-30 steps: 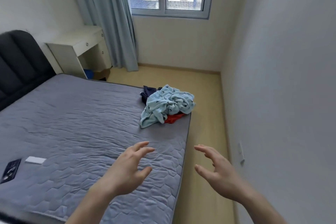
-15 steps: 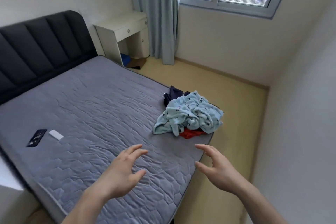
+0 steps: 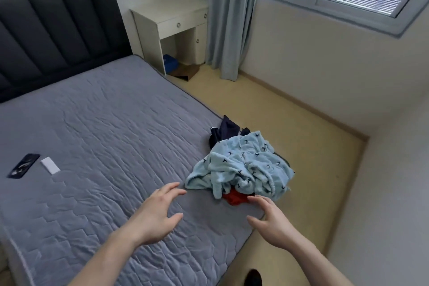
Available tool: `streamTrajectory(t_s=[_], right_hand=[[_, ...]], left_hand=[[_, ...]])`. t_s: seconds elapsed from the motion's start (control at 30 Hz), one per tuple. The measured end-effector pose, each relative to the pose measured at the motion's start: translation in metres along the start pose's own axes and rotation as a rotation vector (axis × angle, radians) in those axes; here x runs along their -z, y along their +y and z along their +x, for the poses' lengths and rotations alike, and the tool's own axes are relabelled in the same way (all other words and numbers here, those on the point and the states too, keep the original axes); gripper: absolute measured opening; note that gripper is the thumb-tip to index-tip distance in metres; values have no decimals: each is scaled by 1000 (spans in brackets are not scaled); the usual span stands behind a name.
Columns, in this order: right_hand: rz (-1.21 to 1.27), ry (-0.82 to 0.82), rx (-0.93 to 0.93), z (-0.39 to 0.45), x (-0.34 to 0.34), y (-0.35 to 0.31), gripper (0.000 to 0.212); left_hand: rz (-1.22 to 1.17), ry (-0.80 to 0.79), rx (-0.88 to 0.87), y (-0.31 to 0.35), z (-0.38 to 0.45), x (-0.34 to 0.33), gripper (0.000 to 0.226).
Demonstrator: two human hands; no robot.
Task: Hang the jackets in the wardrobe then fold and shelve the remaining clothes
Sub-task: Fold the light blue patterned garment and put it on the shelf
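Both hands reach out above the grey quilted mattress [image 3: 97, 123], and each is spread wide with nothing in its grasp. The left hand [image 3: 157, 213] hovers palm down, fingers splayed and slightly bent, its fingertips just short of the near hem of the light blue fleece garment [image 3: 243, 165]. The right hand [image 3: 271, 220] is turned thumb inward, fingers extended, and its fingertips lie close to the red garment [image 3: 235, 199]; whether they touch it cannot be told.

The clothes sit in one crumpled heap at the mattress corner nearest the window wall. The blue fleece lies on top, the red garment pokes out beneath its near edge, and a dark navy garment [image 3: 224, 131] shows behind it.

Far across the mattress from the heap, a dark phone [image 3: 23, 166] and a small white card [image 3: 50, 165] lie side by side. Beyond the mattress stand the black padded headboard [image 3: 53, 30], a white bedside table [image 3: 176, 23] and a grey-blue curtain [image 3: 228, 18].
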State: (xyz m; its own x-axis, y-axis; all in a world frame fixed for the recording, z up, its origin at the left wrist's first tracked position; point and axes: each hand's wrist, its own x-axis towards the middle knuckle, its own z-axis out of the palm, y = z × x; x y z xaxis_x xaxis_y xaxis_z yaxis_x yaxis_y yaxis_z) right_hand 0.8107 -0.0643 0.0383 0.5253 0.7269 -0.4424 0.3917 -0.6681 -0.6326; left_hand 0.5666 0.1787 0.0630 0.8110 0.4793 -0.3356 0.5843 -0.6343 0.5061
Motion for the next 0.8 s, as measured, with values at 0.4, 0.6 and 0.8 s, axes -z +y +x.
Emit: streamTrajectory(t_s=[0.4, 0.6, 0.8], right_hand=[[-205, -315, -128, 288, 20, 115, 65], [-423, -455, -140, 395, -9, 171, 62], [-465, -503, -183, 460, -54, 209, 58]], left_hand=[[-150, -25, 396, 7, 157, -78, 49], [-224, -77, 507, 6, 223, -132, 46], [-253, -38, 573, -10, 263, -162, 44]])
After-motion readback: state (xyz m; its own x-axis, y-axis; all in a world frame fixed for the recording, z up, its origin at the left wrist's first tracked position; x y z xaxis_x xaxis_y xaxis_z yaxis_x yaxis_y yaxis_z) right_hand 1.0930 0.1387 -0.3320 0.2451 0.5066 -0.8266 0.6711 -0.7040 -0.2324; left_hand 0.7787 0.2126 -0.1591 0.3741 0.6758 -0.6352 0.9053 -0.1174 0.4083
